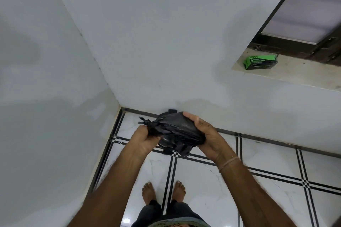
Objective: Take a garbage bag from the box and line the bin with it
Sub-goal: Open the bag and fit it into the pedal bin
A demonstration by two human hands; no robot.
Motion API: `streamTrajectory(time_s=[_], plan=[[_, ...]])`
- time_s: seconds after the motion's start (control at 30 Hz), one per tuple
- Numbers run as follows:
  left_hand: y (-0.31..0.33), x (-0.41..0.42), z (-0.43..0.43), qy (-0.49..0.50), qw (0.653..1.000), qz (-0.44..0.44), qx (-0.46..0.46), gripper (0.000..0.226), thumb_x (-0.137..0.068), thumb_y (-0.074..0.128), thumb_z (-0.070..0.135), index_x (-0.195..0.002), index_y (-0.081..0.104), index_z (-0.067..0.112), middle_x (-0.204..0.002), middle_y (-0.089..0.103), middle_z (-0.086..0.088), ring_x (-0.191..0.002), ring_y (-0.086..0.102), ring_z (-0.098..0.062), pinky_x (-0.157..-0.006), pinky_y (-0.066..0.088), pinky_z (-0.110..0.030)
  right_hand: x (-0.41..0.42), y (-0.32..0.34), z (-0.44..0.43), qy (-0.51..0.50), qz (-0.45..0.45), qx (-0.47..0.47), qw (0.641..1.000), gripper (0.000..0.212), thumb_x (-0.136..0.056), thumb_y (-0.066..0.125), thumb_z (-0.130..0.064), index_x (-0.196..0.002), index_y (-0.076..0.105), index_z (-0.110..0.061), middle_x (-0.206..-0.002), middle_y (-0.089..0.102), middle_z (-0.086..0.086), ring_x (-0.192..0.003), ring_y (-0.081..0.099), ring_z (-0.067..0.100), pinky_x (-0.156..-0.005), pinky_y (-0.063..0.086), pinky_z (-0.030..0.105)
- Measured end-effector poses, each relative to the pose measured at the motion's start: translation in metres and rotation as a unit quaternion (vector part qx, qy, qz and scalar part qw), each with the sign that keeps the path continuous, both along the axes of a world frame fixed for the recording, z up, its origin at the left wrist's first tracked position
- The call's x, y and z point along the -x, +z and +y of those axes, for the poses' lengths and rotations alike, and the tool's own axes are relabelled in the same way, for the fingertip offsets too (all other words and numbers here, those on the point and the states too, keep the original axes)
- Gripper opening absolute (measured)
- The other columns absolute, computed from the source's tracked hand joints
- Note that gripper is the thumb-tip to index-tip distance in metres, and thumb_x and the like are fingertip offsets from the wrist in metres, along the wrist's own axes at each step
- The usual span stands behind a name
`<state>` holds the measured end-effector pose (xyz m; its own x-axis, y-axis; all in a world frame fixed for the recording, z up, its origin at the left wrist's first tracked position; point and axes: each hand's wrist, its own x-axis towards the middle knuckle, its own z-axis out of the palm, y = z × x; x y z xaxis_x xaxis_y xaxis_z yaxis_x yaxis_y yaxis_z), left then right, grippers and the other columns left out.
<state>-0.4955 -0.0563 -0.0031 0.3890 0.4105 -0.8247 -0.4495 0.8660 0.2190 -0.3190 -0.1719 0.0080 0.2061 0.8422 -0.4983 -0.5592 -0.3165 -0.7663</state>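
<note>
White plaster: wall (pixel 166 42), rising directly behind the bin and meeting a second wall in a corner just to the bin's left.

White marble-look tile with black inlaid lines: floor (pixel 203 180), under the bin. The person's bare feet stand on the near side of the bin.

Pale stone: window ledge (pixel 295 72), above and to the right of the bin, well apart from it.

Dark plastic: bin (pixel 163 141), against the wall. Only slivers show, as the bag covers most of it, and its shape cannot be told.

Black thin film: garbage bag (pixel 177 129), a crumpled, folded bundle held in the air over the bin, not yet opened. One end, on the bin's left side, is gathered into a small tuft. Judged light, limp and slippery, and likely to cling to itself. It is best taken by the loose mouth edges, pinched apart and shaken open, rather than by the gathered end.

Left hand (pixel 145 140): left of the bin, clenched round the tufted end of the bag.

Right hand (pixel 206 134): right of the bin, fingers wrapped over the bundle's other end.

Green and black card: box (pixel 260 62), lying on the ledge, far up and right of the bin.

Pale thread: wristband (pixel 228 163), on the right wrist, near the bin.
</note>
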Motion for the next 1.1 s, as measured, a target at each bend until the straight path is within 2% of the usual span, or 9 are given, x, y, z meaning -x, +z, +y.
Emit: streamTrajectory(time_s=[0.17, 0.27, 0.53, 0.63, 0.73, 0.8, 0.9, 1.0, 1.1], plan=[[0.006, 0.012, -0.013, -0.153, 0.975, 0.023, -0.157, 0.062, -0.105, 0.038, 0.055, -0.092, 0.073, 0.005, -0.088, 0.080, -0.010, -0.081, 0.078, -0.023, -0.082, 0.054, -0.044, -0.002, 0.009, 0.004, -0.081, 0.057, -0.018, 0.995, 0.050, -0.096, 0.053, -0.030, -0.138, 0.059, -0.004, -0.130, 0.071, 0.015, -0.109, 0.073, 0.024, -0.087, 0.062, 0.037], [0.001, 0.021, -0.015, -0.267, 0.936, 0.079, -0.217, 0.049, -0.090, 0.070, 0.041, -0.120, 0.072, 0.002, -0.108, 0.080, -0.014, -0.093, 0.079, -0.024, -0.075, 0.061, -0.037, -0.005, 0.005, 0.009, -0.106, 0.028, 0.004, 0.994, 0.053, -0.094, 0.058, -0.032, -0.139, 0.060, -0.003, -0.136, 0.067, 0.016, -0.121, 0.067, 0.028, -0.103, 0.056, 0.043], [-0.020, 0.036, 0.012, -0.035, 0.995, 0.058, -0.073, 0.024, -0.101, 0.063, 0.026, -0.116, 0.068, 0.009, -0.107, 0.078, -0.014, -0.097, 0.073, -0.027, -0.064, 0.067, -0.038, -0.011, -0.014, 0.009, -0.068, -0.067, 0.061, 0.993, 0.046, -0.100, 0.059, -0.033, -0.137, 0.064, -0.007, -0.131, 0.071, 0.011, -0.127, 0.064, 0.030, -0.110, 0.050, 0.045], [-0.018, 0.027, 0.026, -0.023, 0.991, 0.056, -0.116, 0.036, -0.104, 0.051, 0.002, -0.084, 0.076, 0.019, -0.089, 0.079, -0.007, -0.078, 0.077, -0.021, -0.055, 0.063, -0.033, -0.011, 0.004, 0.028, -0.054, -0.098, 0.098, 0.989, 0.056, -0.091, 0.064, -0.053, -0.130, 0.070, -0.012, -0.124, 0.075, 0.005, -0.121, 0.068, 0.024, -0.108, 0.052, 0.042], [0.027, 0.001, 0.060, -0.033, 0.959, 0.042, -0.280, 0.033, -0.105, 0.047, 0.012, -0.102, 0.079, 0.019, -0.096, 0.081, 0.000, -0.090, 0.075, -0.019, -0.069, 0.059, -0.034, -0.016, 0.050, 0.069, -0.067, -0.161, 0.043, 0.984, 0.068, -0.090, 0.055, -0.064, -0.130, 0.069, -0.010, -0.112, 0.079, 0.001, -0.113, 0.072, 0.021, -0.100, 0.057, 0.037], [0.081, -0.019, 0.079, -0.045, 0.888, 0.062, -0.454, 0.032, -0.105, 0.048, 0.030, -0.123, 0.070, 0.016, -0.114, 0.078, 0.002, -0.108, 0.071, -0.016, -0.083, 0.056, -0.033, -0.020, 0.096, 0.089, -0.112, -0.280, -0.105, 0.948, 0.062, -0.101, 0.048, -0.056, -0.139, 0.063, -0.010, -0.125, 0.074, 0.001, -0.124, 0.067, 0.018, -0.107, 0.053, 0.039], [0.098, -0.030, 0.066, -0.040, 0.757, 0.154, -0.633, 0.044, -0.110, 0.038, 0.039, -0.143, 0.058, 0.018, -0.147, 0.061, -0.002, -0.140, 0.054, -0.017, -0.112, 0.047, -0.032, -0.013, 0.101, 0.086, -0.116, -0.585, -0.280, 0.752, 0.064, -0.099, 0.052, -0.047, -0.147, 0.054, -0.004, -0.153, 0.051, 0.004, -0.146, 0.046, 0.021, -0.118, 0.041, 0.037], [0.015, -0.019, 0.009, -0.082, 0.881, 0.122, -0.449, 0.043, -0.111, 0.036, 0.040, -0.129, 0.070, 0.020, -0.137, 0.069, -0.011, -0.132, 0.061, -0.032, -0.099, 0.056, -0.037, 0.015, 0.007, 0.045, 0.017, -0.435, -0.035, 0.899, 0.087, -0.077, 0.050, -0.090, -0.117, 0.077, -0.017, -0.129, 0.072, -0.003, -0.127, 0.065, 0.021, -0.102, 0.054, 0.035], [-0.045, 0.014, -0.011, -0.048, 0.967, 0.138, -0.210, 0.049, -0.112, 0.028, 0.043, -0.110, 0.070, 0.017, -0.142, 0.063, -0.023, -0.109, 0.067, -0.033, -0.081, 0.056, -0.039, 0.005, -0.055, 0.023, -0.013, -0.170, 0.110, 0.979, 0.081, -0.091, 0.039, -0.079, -0.109, 0.081, -0.013, -0.112, 0.078, -0.005, -0.098, 0.076, 0.005, -0.081, 0.057, 0.018]])
